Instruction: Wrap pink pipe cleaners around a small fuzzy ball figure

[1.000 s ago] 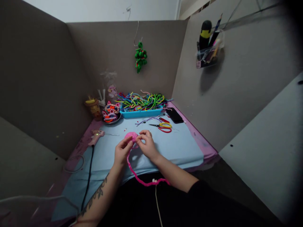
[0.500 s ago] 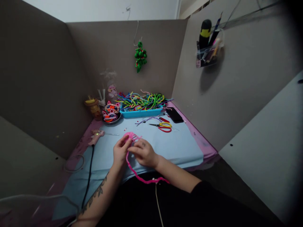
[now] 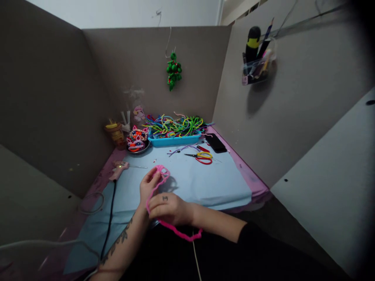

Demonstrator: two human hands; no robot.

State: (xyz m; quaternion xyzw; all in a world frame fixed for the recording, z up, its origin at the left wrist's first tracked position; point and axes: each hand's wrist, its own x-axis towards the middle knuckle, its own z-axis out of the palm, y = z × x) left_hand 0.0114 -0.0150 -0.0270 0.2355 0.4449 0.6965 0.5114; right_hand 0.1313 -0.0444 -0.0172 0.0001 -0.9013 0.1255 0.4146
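Observation:
A pink pipe cleaner piece [image 3: 162,173] with a coiled, looped head is pinched in my left hand [image 3: 148,186] above the light blue mat [image 3: 205,181]. Its long pink tail [image 3: 181,233] runs down past the table's front edge. My right hand [image 3: 167,208] is closed around that tail, just below and in front of my left hand. Both forearms reach in from the bottom of the view.
A blue tray [image 3: 175,139] of several coloured pipe cleaners stands at the back. Scissors [image 3: 202,156], a black phone [image 3: 216,143], a pink glue gun [image 3: 118,169] with black cord and a beaded craft in a bowl [image 3: 137,139] lie around. Grey partition walls enclose the desk.
My right hand has slid from the coiled head down along the pink tail toward me. The coil has loosened into open loops. My left hand has stayed put.

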